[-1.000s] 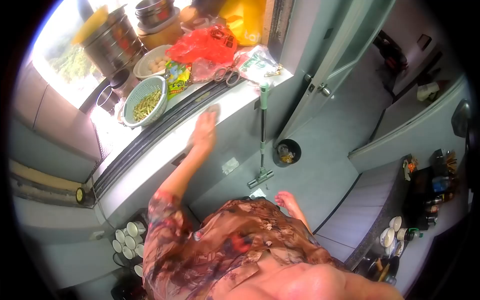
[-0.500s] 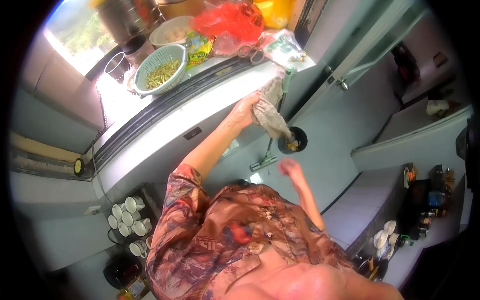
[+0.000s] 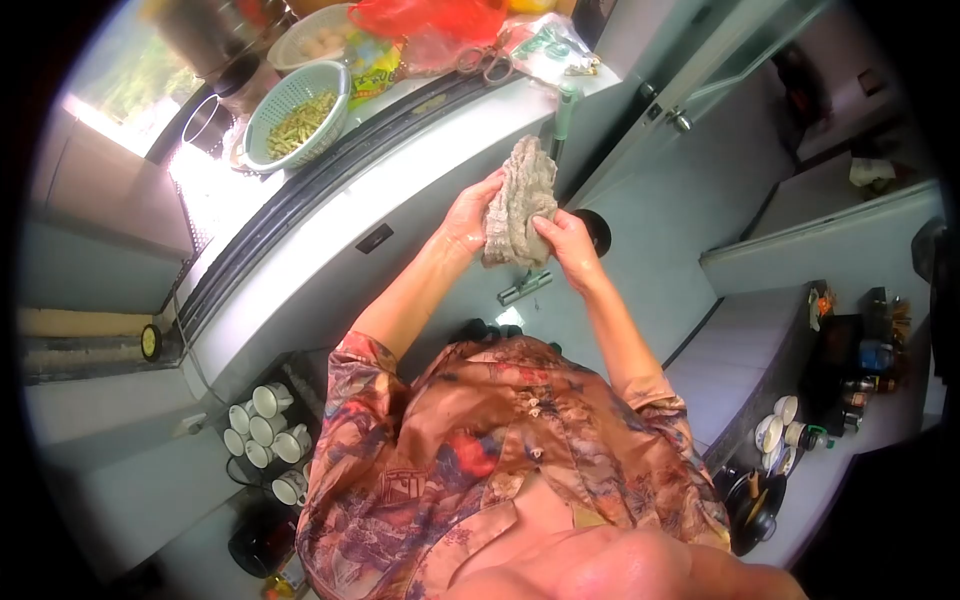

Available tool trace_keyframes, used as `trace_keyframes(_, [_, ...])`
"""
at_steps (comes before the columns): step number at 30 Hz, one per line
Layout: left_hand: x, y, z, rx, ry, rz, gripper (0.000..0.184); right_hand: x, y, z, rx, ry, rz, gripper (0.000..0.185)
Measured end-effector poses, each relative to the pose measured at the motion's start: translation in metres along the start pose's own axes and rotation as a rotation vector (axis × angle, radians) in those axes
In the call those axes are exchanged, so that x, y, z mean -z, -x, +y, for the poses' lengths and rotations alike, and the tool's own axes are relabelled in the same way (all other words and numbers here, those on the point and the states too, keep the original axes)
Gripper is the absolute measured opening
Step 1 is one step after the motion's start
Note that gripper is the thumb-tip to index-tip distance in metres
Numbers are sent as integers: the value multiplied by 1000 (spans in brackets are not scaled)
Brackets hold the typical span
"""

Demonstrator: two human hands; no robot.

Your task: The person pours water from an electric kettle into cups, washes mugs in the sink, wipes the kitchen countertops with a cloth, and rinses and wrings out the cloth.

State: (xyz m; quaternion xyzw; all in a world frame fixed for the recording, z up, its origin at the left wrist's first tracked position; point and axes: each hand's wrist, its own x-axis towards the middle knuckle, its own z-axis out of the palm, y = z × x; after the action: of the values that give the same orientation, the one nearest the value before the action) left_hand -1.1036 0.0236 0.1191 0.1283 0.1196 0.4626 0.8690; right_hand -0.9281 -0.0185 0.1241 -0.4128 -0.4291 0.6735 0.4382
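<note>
Between my two hands hangs a crumpled grey-beige rag (image 3: 522,205), held up in front of the white window ledge. My left hand (image 3: 472,212) grips its left side, with the fingers partly hidden behind the cloth. On the lower right edge, my right hand (image 3: 568,243) pinches the rag with the thumb on top. Just beyond the rag, the green handle of a floor squeegee (image 3: 563,115) leans by the ledge, and its head (image 3: 525,288) rests on the floor below.
On the ledge are a basket of green pieces (image 3: 342,98), scissors (image 3: 485,64) and a red plastic bag (image 3: 430,18). A black bin (image 3: 597,232) stands on the floor behind my right hand. White mugs (image 3: 266,430) sit lower left; bowls (image 3: 768,433) lie on the right counter.
My right hand has come up from below and taken hold of the rag. The rag, earlier hanging long from my left hand, is now gathered between both hands.
</note>
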Motion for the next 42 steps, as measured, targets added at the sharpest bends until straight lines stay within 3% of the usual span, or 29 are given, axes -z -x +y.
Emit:
trace_keyframes(1, [1, 1, 1, -45, -61, -10, 42, 4, 1, 1, -39, 70, -24, 33])
trace_keyframes(5, [10, -3, 5, -31, -175, -41, 47, 19, 26, -50, -35, -132, -83, 35])
trace_keyframes(8, [-13, -3, -3, -15, -221, -137, 49, 29, 53, -92, 87, -252, -105, 38])
trace_keyframes(11, [-39, -12, -14, 7, -246, -252, 51, 59, 53, -82, 194, -630, -217, 41])
trace_keyframes(13, [-43, -19, -22, 4, -337, -224, 49, 108, 19, -9, 237, -486, -114, 46])
trace_keyframes(15, [-36, -27, -26, -99, -972, 47, 50, 87, 14, 15, 192, 128, 130, 43])
trace_keyframes(17, [-32, -32, -29, -186, -1011, 144, 44, 86, 12, 1, 166, 108, 23, 39])
trace_keyframes(19, [-46, -31, -25, -54, -691, 65, 36, 62, 17, -38, 308, 277, 106, 36])
trace_keyframes(20, [-49, -32, -26, -1, -558, 7, 29, 69, 20, -45, 372, -237, -9, 34])
trace_keyframes(21, [-54, -35, -26, 1, -562, 4, 29, 69, 24, -59, 376, -239, -8, 34])
trace_keyframes(23, [-60, -37, -31, 61, -652, 9, 27, 67, 34, -81, 179, -874, 188, 31])
trace_keyframes(24, [-60, -39, -35, 38, -674, 20, 27, 72, 36, -73, 180, -875, 190, 31])
trace_keyframes(26, [-54, -41, -36, 52, -642, 41, 27, 89, 38, -40, 221, -204, 501, 30])
trace_keyframes(27, [-51, -44, -36, 60, -607, 62, 26, 100, 44, -24, 237, -205, 518, 30])
trace_keyframes(29, [-44, -45, -32, 68, -605, 85, 26, 121, 57, 8, -77, -564, 412, 29])
trace_keyframes(30, [-39, -43, -32, 63, -622, 105, 27, 133, 64, 21, -77, -574, 434, 29])
trace_keyframes(32, [-31, -43, -34, 74, -635, 140, 27, 152, 73, 34, -103, -777, 270, 31])
trace_keyframes(35, [-24, -48, -41, 134, -685, 144, 25, 146, 83, -14, 97, -851, 466, 33])
trace_keyframes(39, [-30, -56, -50, 145, -845, 117, 24, 130, 95, -70, 310, -1038, 227, 40])
trace_keyframes(42, [-28, -65, -56, 138, -1036, 78, 25, 148, 74, -15, 288, -804, 258, 44])
